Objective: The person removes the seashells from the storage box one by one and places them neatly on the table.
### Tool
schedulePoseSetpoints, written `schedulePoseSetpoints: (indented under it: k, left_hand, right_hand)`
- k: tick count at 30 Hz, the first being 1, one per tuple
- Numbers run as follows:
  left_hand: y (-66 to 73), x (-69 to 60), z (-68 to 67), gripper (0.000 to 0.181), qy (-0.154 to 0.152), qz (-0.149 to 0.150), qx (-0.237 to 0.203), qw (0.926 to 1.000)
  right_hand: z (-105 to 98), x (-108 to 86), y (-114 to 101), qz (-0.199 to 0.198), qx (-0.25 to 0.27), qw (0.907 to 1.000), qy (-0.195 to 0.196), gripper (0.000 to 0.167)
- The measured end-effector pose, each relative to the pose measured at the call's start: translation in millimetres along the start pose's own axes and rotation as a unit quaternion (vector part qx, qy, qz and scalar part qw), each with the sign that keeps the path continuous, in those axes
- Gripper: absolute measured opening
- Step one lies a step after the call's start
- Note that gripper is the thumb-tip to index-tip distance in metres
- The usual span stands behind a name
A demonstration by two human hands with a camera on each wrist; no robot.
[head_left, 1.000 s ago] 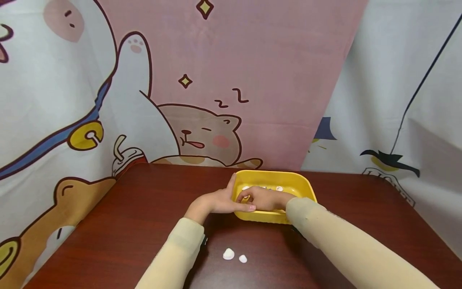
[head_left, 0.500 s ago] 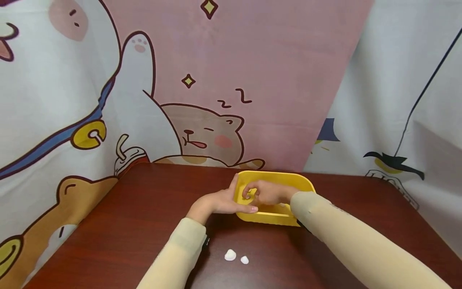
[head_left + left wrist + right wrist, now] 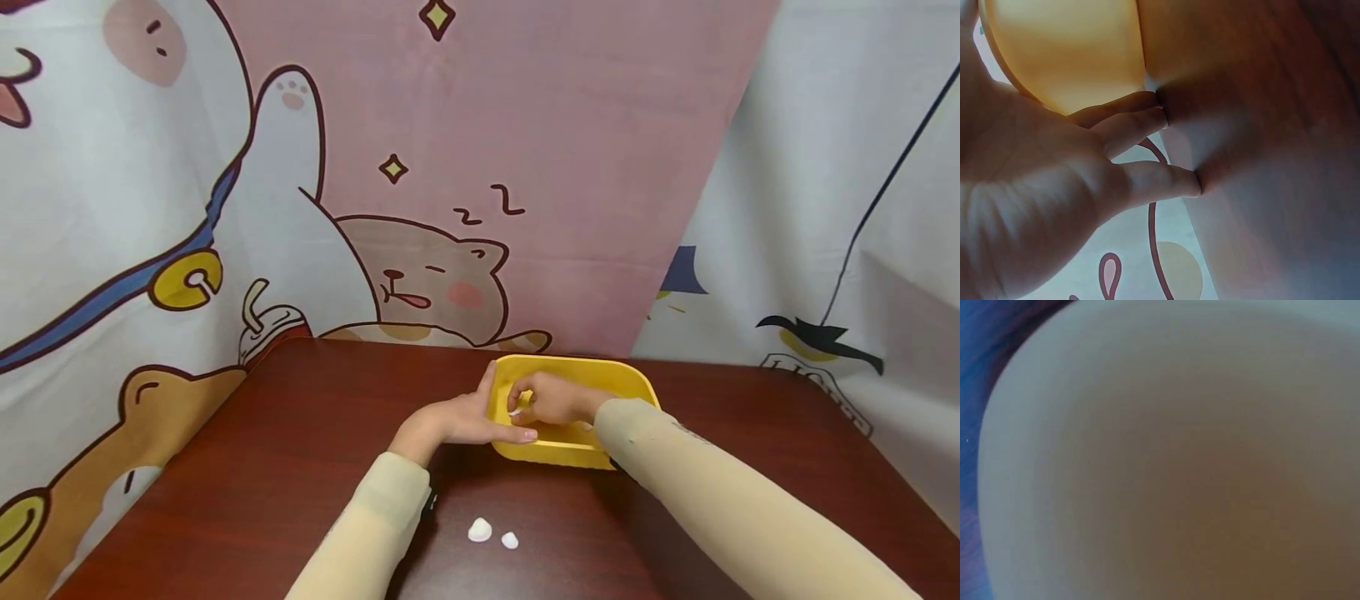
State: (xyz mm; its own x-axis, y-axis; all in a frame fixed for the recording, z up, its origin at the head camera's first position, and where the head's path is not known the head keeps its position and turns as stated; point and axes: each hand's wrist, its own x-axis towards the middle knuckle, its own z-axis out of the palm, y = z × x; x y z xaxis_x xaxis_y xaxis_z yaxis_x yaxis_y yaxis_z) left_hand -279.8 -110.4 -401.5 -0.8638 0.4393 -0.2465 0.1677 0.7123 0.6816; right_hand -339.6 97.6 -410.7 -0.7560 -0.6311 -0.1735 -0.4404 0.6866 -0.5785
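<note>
A yellow plastic basin [image 3: 555,455] stands near the table's far edge. My left hand [image 3: 465,418] rests against its left end, thumb along the front rim and fingers straight; the left wrist view shows several fingertips touching the table. Inside the basin, my right hand [image 3: 553,400] has thumb and forefinger curled together around a small white shell [image 3: 514,412], mostly hidden by the fingers. On the table in front lie a larger white shell [image 3: 480,530] and a smaller white shell [image 3: 510,541]. A blurred pale surface fills most of the right wrist view.
The dark red-brown table [image 3: 300,467] extends to both sides of the basin. Behind it hangs a cartoon-printed cloth [image 3: 585,167], reaching down to the table's back and left edges. My right sleeve [image 3: 735,492] crosses the table's right front.
My right hand has lifted slightly from lower in the basin, with the white shell now showing at its fingertips. The left hand stays at the basin's left end. The view has shifted slightly.
</note>
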Motion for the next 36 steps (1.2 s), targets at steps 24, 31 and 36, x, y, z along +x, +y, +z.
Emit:
schedulePoseSetpoints:
  k: [24, 31, 36]
  left_hand:
    - [0.9, 3.0, -0.1, 0.139, -0.007, 0.013, -0.022, 0.9996]
    - [1.0, 3.9, -1.2, 0.128, 0.0, 0.033, -0.033, 0.9989]
    - [0.7, 4.3, 2.0, 0.128, -0.006, 0.04, -0.064, 0.9971]
  right_hand:
    - [-34, -74.7, -41, 0.008, 0.105, 0.9942, 0.023, 0.016]
    - [2, -111.7, -55, -0.046, 0.156, 0.9867, -0.009, 0.02]
    - [39, -128.4, -50, -0.065, 0.158, 0.9838, -0.056, 0.016]
